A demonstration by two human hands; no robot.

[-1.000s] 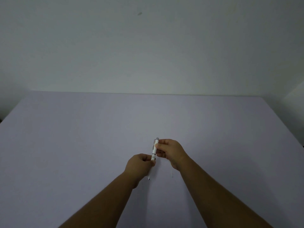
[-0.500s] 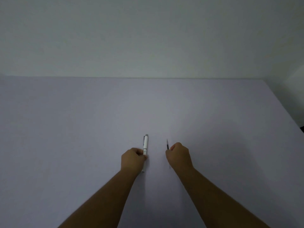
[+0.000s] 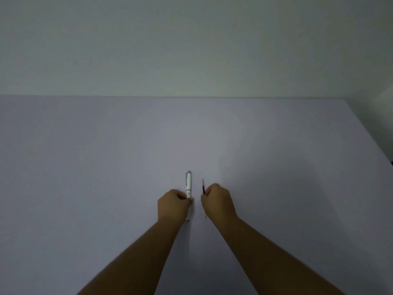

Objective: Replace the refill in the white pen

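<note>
A white pen (image 3: pixel 188 184) with a grey cap end points away from me; my left hand (image 3: pixel 173 204) is shut around its lower half, and its tip shows below the fist. A thin dark refill (image 3: pixel 203 186) sticks up from my right hand (image 3: pixel 217 201), which is shut on it; a pale end of it shows below the hand. The two hands sit side by side, a small gap apart, low over the pale lilac table (image 3: pixel 106 167).
A plain light wall (image 3: pixel 191 50) rises behind the table's far edge. The table's right edge (image 3: pixel 370 135) runs diagonally at the right, with dark floor beyond it.
One second ago both hands were together on the pen. They have pulled apart, the left keeping the pen and the right holding the refill. Since half a second ago little has moved.
</note>
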